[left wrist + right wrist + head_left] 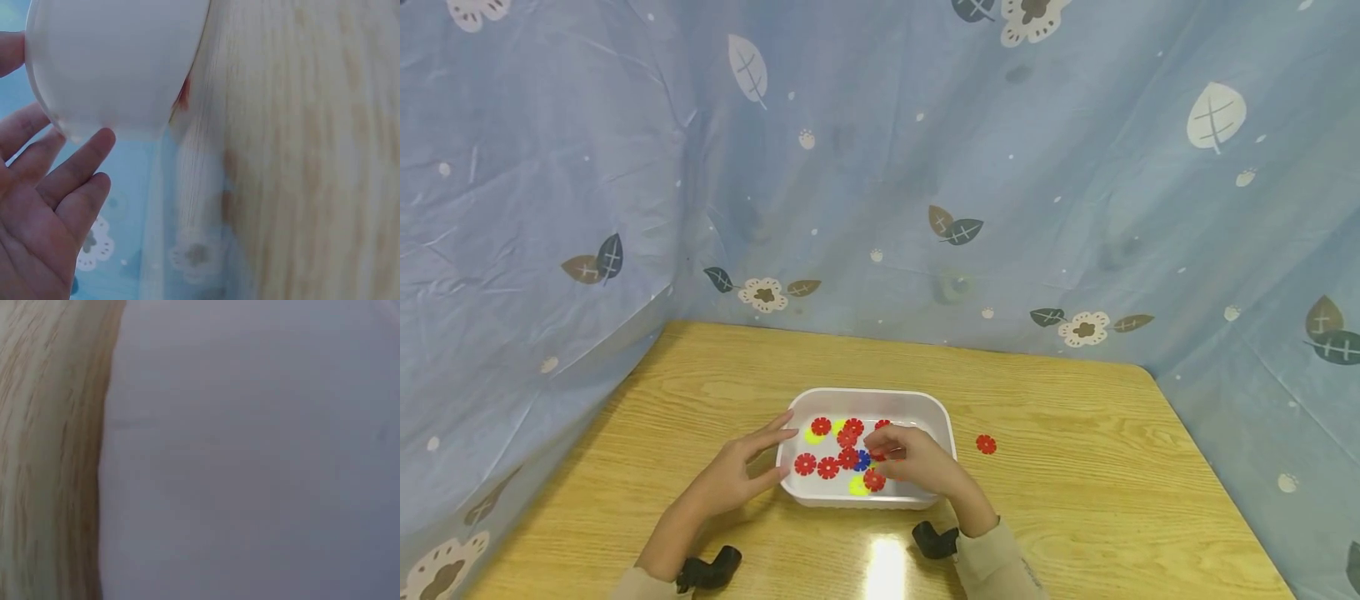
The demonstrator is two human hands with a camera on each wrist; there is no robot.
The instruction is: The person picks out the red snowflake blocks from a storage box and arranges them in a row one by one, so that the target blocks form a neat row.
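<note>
A white plastic tray (pixel 936 450) holds several flat, notched, flower-like discs: red discs (pixel 805 464), yellow discs (pixel 858 486) and a blue disc (pixel 861 460). My left hand (pixel 733 471) is at the tray's left end, fingers spread and fairly straight, fingertips at the rim. In the left wrist view, the fingertips of the left hand (pixel 44 181) lie against the tray's outer wall (pixel 119 69). Over the right half of the tray, my right hand (pixel 917 458) reaches in with bent fingers, thumb apart from them. Red shows between thumb and fingers; I cannot tell if a disc is held.
One loose red disc (pixel 987 444) lies on the wooden table (pixel 1075 492) to the right of the tray. A blue patterned curtain (pixel 880 167) hangs behind the table and along its sides. Black wrist mounts (pixel 711 571) sit below both hands.
</note>
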